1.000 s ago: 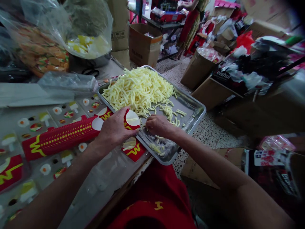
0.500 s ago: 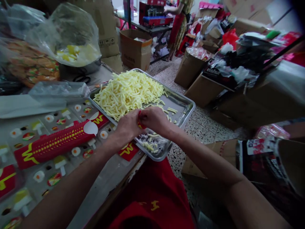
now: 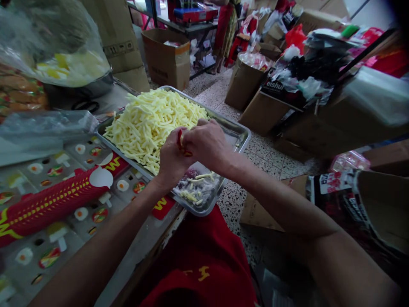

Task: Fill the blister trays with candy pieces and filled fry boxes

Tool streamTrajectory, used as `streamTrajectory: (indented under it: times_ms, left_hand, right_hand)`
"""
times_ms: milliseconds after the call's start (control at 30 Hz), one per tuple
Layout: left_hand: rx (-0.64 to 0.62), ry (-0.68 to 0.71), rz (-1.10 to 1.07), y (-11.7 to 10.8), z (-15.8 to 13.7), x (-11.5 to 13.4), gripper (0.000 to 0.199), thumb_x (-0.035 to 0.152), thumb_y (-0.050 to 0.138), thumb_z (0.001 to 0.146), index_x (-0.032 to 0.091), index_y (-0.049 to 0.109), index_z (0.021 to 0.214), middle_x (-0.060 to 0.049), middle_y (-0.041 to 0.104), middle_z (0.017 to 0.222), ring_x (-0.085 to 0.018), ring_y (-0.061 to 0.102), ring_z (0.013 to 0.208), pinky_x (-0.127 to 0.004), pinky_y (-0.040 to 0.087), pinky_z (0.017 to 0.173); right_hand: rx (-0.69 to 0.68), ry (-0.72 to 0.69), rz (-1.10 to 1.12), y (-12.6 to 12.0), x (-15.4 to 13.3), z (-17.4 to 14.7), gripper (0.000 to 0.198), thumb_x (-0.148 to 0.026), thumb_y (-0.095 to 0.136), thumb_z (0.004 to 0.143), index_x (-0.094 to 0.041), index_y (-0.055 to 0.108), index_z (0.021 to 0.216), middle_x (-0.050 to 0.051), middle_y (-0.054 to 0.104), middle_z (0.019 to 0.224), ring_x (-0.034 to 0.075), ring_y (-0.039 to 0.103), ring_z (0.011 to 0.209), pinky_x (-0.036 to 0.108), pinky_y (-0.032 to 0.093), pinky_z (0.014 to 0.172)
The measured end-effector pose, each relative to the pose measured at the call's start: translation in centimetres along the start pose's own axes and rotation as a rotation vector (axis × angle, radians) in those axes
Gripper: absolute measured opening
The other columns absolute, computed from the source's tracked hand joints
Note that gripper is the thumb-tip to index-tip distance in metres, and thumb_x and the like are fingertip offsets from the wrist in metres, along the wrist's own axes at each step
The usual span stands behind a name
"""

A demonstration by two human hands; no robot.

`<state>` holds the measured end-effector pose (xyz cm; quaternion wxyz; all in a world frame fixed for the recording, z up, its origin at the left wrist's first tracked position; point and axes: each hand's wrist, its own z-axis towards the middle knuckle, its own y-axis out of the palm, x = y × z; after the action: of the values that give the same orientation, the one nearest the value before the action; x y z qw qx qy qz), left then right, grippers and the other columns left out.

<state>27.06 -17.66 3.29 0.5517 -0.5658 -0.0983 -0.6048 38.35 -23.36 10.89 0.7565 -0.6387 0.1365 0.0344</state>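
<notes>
A small red and yellow fry carton (image 3: 183,145) is held in my left hand (image 3: 171,158), mostly hidden by the fingers. My right hand (image 3: 209,143) is curled against the carton's opening; its fingertips are out of sight, so what they hold cannot be seen. Both hands hover above a metal tray (image 3: 241,135). Pale yellow fry-shaped sticks (image 3: 156,123) are heaped at the tray's far left, with a few loose sticks (image 3: 191,196) near its front corner.
Left of the tray lies a nested stack of red cartons (image 3: 54,200) on a patterned table cover (image 3: 73,221). Behind it are a clear bag of yellow and white pieces (image 3: 70,64) and black scissors (image 3: 85,105). Cardboard boxes (image 3: 166,59) stand on the floor; another person (image 3: 226,30) is at the back.
The view has shifted, so the table and tray appear further left. Both hands remain together over the tray, the right one turned slightly more over the carton.
</notes>
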Motion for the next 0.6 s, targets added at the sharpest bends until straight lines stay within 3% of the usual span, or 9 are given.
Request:
streamTrajectory:
  times_ms: [100,200,267,300,367,433,500,600]
  left_hand:
    - [0.000,0.040,0.010,-0.5,0.5,-0.4,0.068,0.030,0.078,0.071,0.021,0.050,0.132,-0.006,0.065,0.130,-0.023,0.063,0.114,-0.036,0.051,0.101]
    - [-0.026,0.056,0.093,-2.6,0.5,-1.5,0.074,0.028,0.083,0.066,0.021,0.051,0.133,-0.007,0.063,0.134,-0.025,0.061,0.119,-0.038,0.047,0.107]
    - [-0.062,-0.006,0.164,-4.4,0.1,-2.6,0.075,0.029,0.085,0.064,0.022,0.053,0.132,-0.007,0.065,0.132,-0.027,0.062,0.119,-0.038,0.048,0.106]
    - [-0.069,-0.046,0.197,-5.4,-0.1,-3.2,0.075,0.031,0.086,0.064,0.022,0.054,0.131,-0.007,0.066,0.130,-0.027,0.063,0.117,-0.038,0.049,0.104]
    - [-0.054,-0.106,0.244,-6.9,-0.6,-4.1,0.076,0.036,0.087,0.064,0.021,0.054,0.131,-0.008,0.067,0.126,-0.028,0.065,0.114,-0.038,0.050,0.101]
    - [-0.033,-0.120,0.268,-7.9,-1.1,-4.6,0.079,0.040,0.087,0.063,0.021,0.054,0.132,-0.008,0.067,0.125,-0.028,0.065,0.113,-0.038,0.051,0.100]
    - [-0.030,-0.111,0.265,-8.3,-1.5,-4.6,0.080,0.041,0.088,0.063,0.022,0.053,0.133,-0.008,0.067,0.125,-0.028,0.065,0.113,-0.038,0.051,0.100]
    - [-0.052,-0.106,0.230,-8.4,-1.8,-4.3,0.081,0.042,0.088,0.063,0.024,0.053,0.134,-0.007,0.068,0.124,-0.027,0.066,0.112,-0.037,0.051,0.098]
  right_hand:
    - [-0.073,-0.073,0.216,-0.3,0.5,0.4,0.015,-0.012,0.064,0.085,-0.018,0.077,0.081,0.000,0.067,0.075,0.017,0.061,0.081,0.029,0.043,0.077]
    - [0.007,-0.005,0.348,0.2,2.0,-1.1,0.019,-0.021,0.062,0.090,-0.019,0.079,0.097,0.000,0.072,0.084,0.014,0.061,0.076,0.028,0.044,0.072]
    - [0.022,0.087,0.240,1.5,2.8,-3.3,0.016,-0.025,0.065,0.090,-0.020,0.080,0.094,0.003,0.072,0.083,0.016,0.059,0.074,0.031,0.043,0.070]
    - [-0.034,0.096,0.156,2.4,3.0,-4.5,0.013,-0.026,0.069,0.087,-0.020,0.080,0.089,0.004,0.072,0.081,0.017,0.059,0.074,0.033,0.043,0.070]
    - [-0.162,0.054,-0.010,4.7,2.9,-6.5,0.007,-0.025,0.076,0.080,-0.019,0.079,0.080,0.008,0.069,0.079,0.022,0.058,0.078,0.038,0.043,0.072]
    - [-0.206,0.022,-0.129,7.0,2.5,-7.6,0.005,-0.022,0.076,0.077,-0.018,0.078,0.074,0.011,0.068,0.080,0.027,0.058,0.085,0.042,0.043,0.077]
    - [-0.187,0.037,-0.146,8.7,2.1,-7.5,0.006,-0.021,0.075,0.076,-0.017,0.076,0.071,0.012,0.068,0.082,0.028,0.058,0.089,0.043,0.043,0.079]
    - [-0.215,0.104,0.045,9.1,2.3,-5.8,0.006,-0.024,0.076,0.073,-0.018,0.076,0.075,0.006,0.068,0.079,0.020,0.058,0.078,0.035,0.044,0.072]
